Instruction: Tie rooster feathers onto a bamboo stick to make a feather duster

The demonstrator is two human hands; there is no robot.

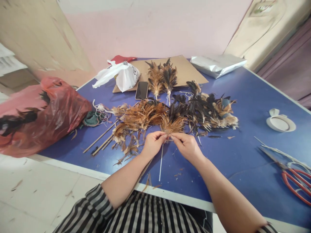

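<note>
At the table's middle, my left hand point(153, 143) pinches the base of a brown feather bundle point(173, 124). My right hand point(187, 146) meets it there, thumb and fingers closed at the same base; any thread between the fingertips is too small to make out. A thin white stick point(160, 163) slants down toward me from below the hands. Loose orange-brown feathers point(145, 115) lie just beyond my left hand, and dark feathers point(194, 110) beyond my right. Two bound feather bunches point(155, 79) rest farther back on cardboard point(187, 69).
A red plastic bag point(70, 106) with feathers stands at the left edge. Wooden sticks point(102, 145) and tangled string point(100, 111) lie near it. Behind are a phone point(141, 90), white bag point(127, 77) and silver packet point(218, 64). A tape roll point(281, 123) and red-handled scissors point(295, 181) lie right.
</note>
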